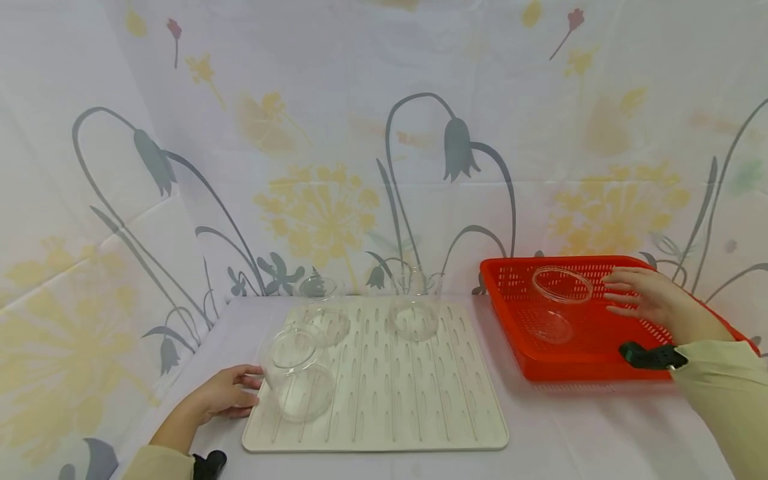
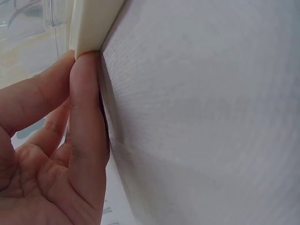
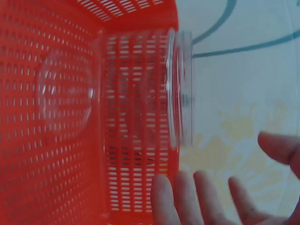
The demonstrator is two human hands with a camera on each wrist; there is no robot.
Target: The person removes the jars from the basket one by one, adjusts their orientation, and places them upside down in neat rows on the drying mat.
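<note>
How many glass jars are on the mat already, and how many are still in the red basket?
Three clear jars stand on the ribbed mat: one front left, two at the back. One jar is still in the red basket; the right hand is open beside it, not gripping. The left hand touches the mat's edge.

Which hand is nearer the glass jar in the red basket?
Right. The right hand reaches beside the glass jar in the red basket; the left hand touches the drying mat, far away.

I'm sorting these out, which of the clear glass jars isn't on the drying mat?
The glass jar standing in the red basket, beside the right hand. The other three stand on the cream drying mat.
</note>
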